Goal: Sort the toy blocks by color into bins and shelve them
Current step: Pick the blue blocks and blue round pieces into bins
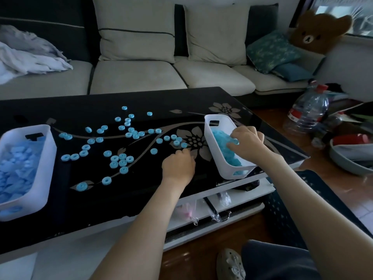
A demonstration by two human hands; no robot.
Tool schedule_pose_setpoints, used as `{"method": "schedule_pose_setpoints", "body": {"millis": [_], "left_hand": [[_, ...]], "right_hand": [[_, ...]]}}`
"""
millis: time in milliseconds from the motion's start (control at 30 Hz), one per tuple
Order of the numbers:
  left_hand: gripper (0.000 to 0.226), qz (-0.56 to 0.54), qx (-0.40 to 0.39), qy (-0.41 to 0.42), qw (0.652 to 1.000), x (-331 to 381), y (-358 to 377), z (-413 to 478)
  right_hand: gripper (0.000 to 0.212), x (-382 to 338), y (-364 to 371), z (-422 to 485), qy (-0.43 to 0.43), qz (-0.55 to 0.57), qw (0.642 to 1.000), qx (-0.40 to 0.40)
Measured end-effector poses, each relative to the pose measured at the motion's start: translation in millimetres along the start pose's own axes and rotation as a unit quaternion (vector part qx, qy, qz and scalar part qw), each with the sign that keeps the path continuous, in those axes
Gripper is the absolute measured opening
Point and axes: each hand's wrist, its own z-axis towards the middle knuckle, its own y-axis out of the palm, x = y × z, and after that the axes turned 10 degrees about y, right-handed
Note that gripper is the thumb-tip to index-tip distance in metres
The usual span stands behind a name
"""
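Note:
Several turquoise ring-shaped blocks (119, 158) lie scattered over the black glass coffee table (141, 195). A white bin (211, 142) at the right holds a heap of turquoise blocks (222, 142). A second white bin (43, 158) at the left holds paler blue blocks (16, 168). My right hand (247, 143) reaches into the right bin, its curled fingers on the turquoise heap. My left hand (178, 163) rests knuckles-up on the table just left of that bin, fingers curled; whether it holds a block is hidden.
A beige sofa (141, 73) stands behind the table. Plastic bottles (308, 110), a grey basin (347, 158) and clutter sit on the floor at the right. The table has a white lower shelf (228, 207) with small bags. My knee and shoe show at the bottom.

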Motion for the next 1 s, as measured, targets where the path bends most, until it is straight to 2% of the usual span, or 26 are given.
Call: {"method": "schedule_pose_setpoints", "body": {"millis": [100,267,400,467,533,600,700,800,900,933,1000], "left_hand": [[0.036,0.021,-0.001,0.003,1.000,0.5,-1.1,0.8],[0.040,-0.068,0.046,-0.062,0.995,-3.3,-15.5,8.9],[0.038,-0.193,0.119,-0.119,0.967,4.8,-38.0,19.3],[0.036,-0.235,0.165,-0.108,0.952,17.6,-49.0,22.6],[0.035,-0.245,0.196,-0.064,0.947,34.0,-57.7,23.2],[0.032,-0.253,0.183,-0.003,0.950,51.4,-61.6,24.0],[0.031,-0.263,0.121,0.066,0.955,65.6,-55.9,24.9],[0.048,-0.281,0.070,0.049,0.956,62.2,-48.3,27.9],[0.048,-0.255,0.101,0.052,0.960,56.6,-41.9,29.9],[0.046,-0.246,0.113,0.050,0.961,55.5,-41.2,29.9],[0.042,-0.236,0.125,0.037,0.963,49.4,-38.1,29.5]], "right_hand": [[0.027,3.6,-0.7,-1.7,0.021,0.056,0.998,0.028],[0.038,4.4,-2.1,-6.7,0.063,0.230,0.971,-0.023],[0.031,-2.3,0.3,-11.3,0.021,0.186,0.982,-0.030],[0.031,-5.1,1.0,-12.3,0.012,0.176,0.984,-0.036],[0.032,-5.9,1.3,-13.4,0.010,0.175,0.984,-0.036],[0.033,-3.9,3.1,-10.6,0.013,0.178,0.984,-0.026],[0.032,-1.2,6.1,-5.9,0.034,0.168,0.985,-0.009],[0.033,-1.2,6.9,-1.9,0.031,0.157,0.987,-0.015],[0.036,-3.9,3.3,-4.2,0.038,0.171,0.984,-0.018],[0.036,-5.7,2.0,-6.0,0.040,0.158,0.987,0.012],[0.036,-17.0,-1.1,-12.6,0.004,0.068,0.990,0.120]]}}
